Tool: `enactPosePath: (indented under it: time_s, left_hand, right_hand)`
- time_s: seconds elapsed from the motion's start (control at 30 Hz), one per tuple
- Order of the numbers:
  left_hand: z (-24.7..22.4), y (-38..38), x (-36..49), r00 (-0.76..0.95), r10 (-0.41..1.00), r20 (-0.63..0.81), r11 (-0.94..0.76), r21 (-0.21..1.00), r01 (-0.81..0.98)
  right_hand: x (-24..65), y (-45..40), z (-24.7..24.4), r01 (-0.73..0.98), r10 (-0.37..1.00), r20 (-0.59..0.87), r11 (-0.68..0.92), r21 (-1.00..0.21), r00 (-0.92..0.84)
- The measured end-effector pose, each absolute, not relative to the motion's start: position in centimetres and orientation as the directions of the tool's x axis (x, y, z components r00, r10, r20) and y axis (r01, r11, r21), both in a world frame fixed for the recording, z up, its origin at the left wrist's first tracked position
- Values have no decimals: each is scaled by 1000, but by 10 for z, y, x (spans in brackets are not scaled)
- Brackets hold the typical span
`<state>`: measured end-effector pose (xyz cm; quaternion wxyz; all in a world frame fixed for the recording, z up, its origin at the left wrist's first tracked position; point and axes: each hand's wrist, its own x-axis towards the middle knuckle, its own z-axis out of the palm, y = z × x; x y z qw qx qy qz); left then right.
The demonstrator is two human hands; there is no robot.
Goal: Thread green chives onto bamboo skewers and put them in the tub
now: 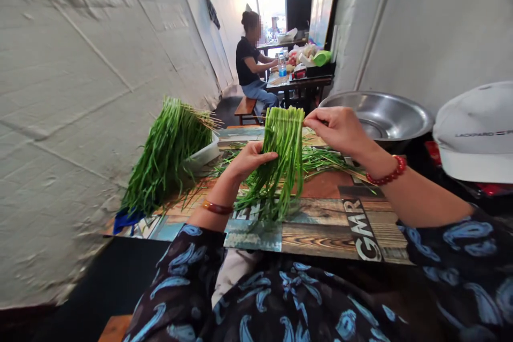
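A row of green chives [285, 139] hangs side by side above the table, with a thin skewer passing across it near the top. My left hand [250, 161] is closed on the row's left side, thumb across the stems. At the upper right of the row, my right hand [335, 127] pinches the skewer's end; most of the skewer is hidden by the stems. Loose chives [326, 160] lie on the table behind and below the hanging row. To the left, a tall pile of skewered chives [164, 155] rests on a white tray [205, 154], its leaves drooping over the side.
The wood-patterned table [316, 224] meets a white wall [72, 91] on the left. A metal basin [385, 112] stands at the back right, beside a white cap [476, 133]. Farther off, a person [251, 59] sits at another table with a water bottle [282, 64].
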<state>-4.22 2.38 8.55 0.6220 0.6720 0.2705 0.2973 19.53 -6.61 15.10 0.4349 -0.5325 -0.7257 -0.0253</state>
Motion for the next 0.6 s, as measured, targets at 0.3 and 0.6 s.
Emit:
enactPosePath:
  time_s: [0.3,0.6]
  left_hand:
    - [76,40,-77,541,818,197,-351,915,197]
    - [128,8,-39,461,504,730,-817,229,530]
  right_hand:
    - [207,-71,181,870,706,708,366,-332,-27]
    - [187,-72,171,906,752,658,291,-309,-18]
